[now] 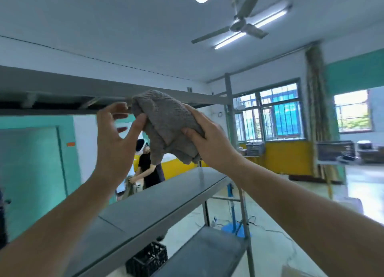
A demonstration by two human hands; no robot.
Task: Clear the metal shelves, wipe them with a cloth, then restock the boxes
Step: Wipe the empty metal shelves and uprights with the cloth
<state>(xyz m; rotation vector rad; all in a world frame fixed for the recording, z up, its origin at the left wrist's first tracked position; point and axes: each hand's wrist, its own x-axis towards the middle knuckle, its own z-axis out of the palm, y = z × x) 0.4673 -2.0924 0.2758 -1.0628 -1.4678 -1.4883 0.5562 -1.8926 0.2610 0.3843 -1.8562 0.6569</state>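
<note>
Your right hand (209, 139) grips the cloth (166, 118) in a bunch just below the front edge of the top shelf (62, 87), its thumb and curled fingers pinching it. Your left hand (116, 139) is beside it, fingers spread, only the thumb touching the cloth. The risk: a bunched cloth wipes a narrow strip, and from below this shelf you cannot see its surface, so spots may be missed.

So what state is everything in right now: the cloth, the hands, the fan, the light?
Cloth: bunched up, gripped by the right hand.
Left hand: open, thumb touching the cloth.
Ceiling fan: blades look still.
Tube light: on.
Black crate: upright, under the middle shelf.
</note>
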